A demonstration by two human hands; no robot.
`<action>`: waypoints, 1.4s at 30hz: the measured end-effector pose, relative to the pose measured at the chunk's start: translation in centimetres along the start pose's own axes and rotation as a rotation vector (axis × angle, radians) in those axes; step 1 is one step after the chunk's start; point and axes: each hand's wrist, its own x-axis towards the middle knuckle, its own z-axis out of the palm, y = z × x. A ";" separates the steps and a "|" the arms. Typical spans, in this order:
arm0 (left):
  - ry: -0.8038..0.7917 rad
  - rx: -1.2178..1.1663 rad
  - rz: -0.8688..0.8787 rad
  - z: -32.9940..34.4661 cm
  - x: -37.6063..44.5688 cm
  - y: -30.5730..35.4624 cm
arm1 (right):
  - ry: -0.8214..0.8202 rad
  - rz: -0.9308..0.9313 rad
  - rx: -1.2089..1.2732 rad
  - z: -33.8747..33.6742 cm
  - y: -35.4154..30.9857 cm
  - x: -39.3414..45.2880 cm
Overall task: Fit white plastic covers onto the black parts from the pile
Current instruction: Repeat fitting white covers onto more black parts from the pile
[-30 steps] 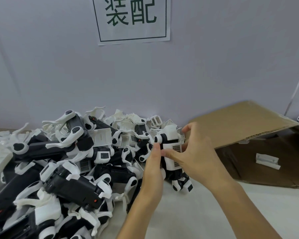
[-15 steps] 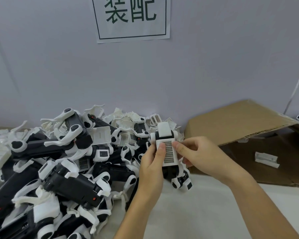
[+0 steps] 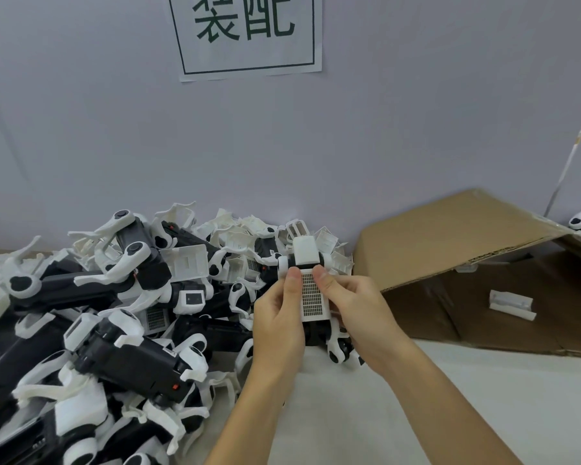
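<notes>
A black part with white arms is held upright between both hands at the centre of the head view. A white cover with a grid of vent holes lies on its face. My left hand grips the part's left side, thumb pressed on the cover's upper left edge. My right hand grips the right side, its thumb on the cover's upper right edge. The pile of black parts and white pieces fills the left half of the table.
An open cardboard box lies on its side at the right, with one white piece inside it. Loose white covers lie at the back of the pile against the wall. A white cloth covers the table in front.
The held part turned so the vented cover faces me. My right hand dropped from over the top to the right side, and both thumbs now press the cover.
</notes>
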 end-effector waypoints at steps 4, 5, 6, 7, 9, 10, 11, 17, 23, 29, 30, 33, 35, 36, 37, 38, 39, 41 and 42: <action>0.022 0.049 0.017 0.0 -0.1 0.0 | 0.096 -0.062 -0.049 0.2 0.2 0.0; 0.021 0.030 -0.003 0.0 0.0 0.0 | 0.101 -0.070 -0.047 0.3 0.3 0.0; 0.017 0.008 -0.025 -0.1 0.0 0.0 | 0.100 -0.071 -0.041 0.3 0.3 0.0; 0.013 -0.014 -0.047 -0.1 0.1 0.1 | 0.094 -0.065 -0.031 0.4 0.3 0.1; -0.001 -0.068 -0.091 -0.1 0.2 0.1 | 0.057 -0.029 -0.006 0.2 0.2 0.1; -0.010 -0.092 -0.106 -0.1 0.3 0.1 | 0.029 -0.006 0.002 0.1 0.2 0.1; -0.018 -0.099 -0.105 -0.1 0.2 0.1 | 0.002 0.010 0.007 0.0 0.1 0.1; -0.017 -0.011 0.021 0.3 -0.2 -0.1 | 0.103 -0.166 -0.194 -0.2 0.8 0.2; -0.039 -0.158 -0.083 0.0 0.0 0.0 | -0.117 -0.062 -0.075 -1.5 0.4 0.5; -0.122 0.009 -0.034 -0.1 0.1 -0.6 | -0.110 -0.105 -0.243 -2.4 0.5 0.5; -0.105 0.038 -0.017 0.1 0.0 -0.7 | -0.089 -0.131 -0.294 -2.2 0.6 0.5; -0.075 0.063 0.003 0.3 -0.3 -0.8 | -0.068 -0.169 -0.384 -2.0 0.4 0.4; -0.087 0.034 -0.010 0.2 -0.2 -0.7 | -0.116 -0.128 -0.326 -2.5 0.2 0.4; -0.094 0.018 -0.016 0.1 -0.2 -0.6 | -0.146 -0.102 -0.282 -2.7 0.1 0.4; -0.098 0.012 -0.016 0.1 -0.1 -0.5 | -0.166 -0.090 -0.256 -2.8 0.0 0.3; -0.099 0.018 -0.012 0.0 -0.1 -0.5 | -0.170 -0.101 -0.262 -2.9 0.1 0.3; -0.097 0.028 -0.003 0.0 -0.1 -0.5 | -0.160 -0.125 -0.287 -2.9 0.2 0.3; -0.081 0.042 0.010 0.0 -0.1 -0.5 | -0.111 -0.173 -0.334 -2.4 0.4 0.4; -0.073 0.039 0.009 0.0 0.0 -0.4 | -0.089 -0.183 -0.342 -2.1 0.6 0.5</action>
